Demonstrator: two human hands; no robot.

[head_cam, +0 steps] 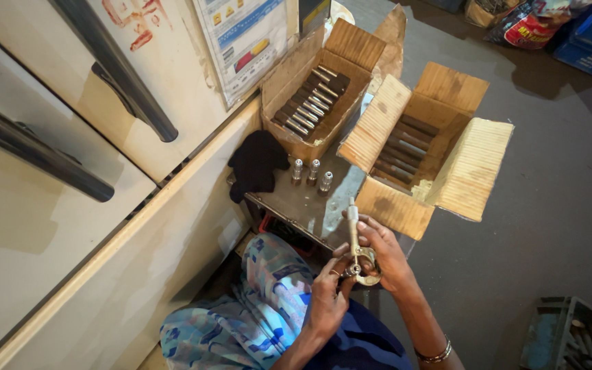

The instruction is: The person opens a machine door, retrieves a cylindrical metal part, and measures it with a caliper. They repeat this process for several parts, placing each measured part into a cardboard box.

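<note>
Lower centre of the frame: we've got both hands on a metal gauge tool (358, 255). Right hand (386, 252) has its fingers wrapped around the ring end, and a shiny cylindrical pin (353, 220) stands upright from it. Left hand (329, 291) has fingers closed on the lower part of the tool, thumb side up.

We judge we're mid-check on one pin, seating or measuring it in the tool.

Just above the hands, on the small metal table (310, 205), three more shiny pins (312, 173) stand upright in a row, a black cloth (258, 164) to their left. Two open cardboard boxes sit further up: the left box (323, 89) holds mixed shiny and dark pins, the right box (426, 147) dark ones.

Next move likely needs a steady grip and the pin kept square to the ring, then set down clear of the three standing.
</note>
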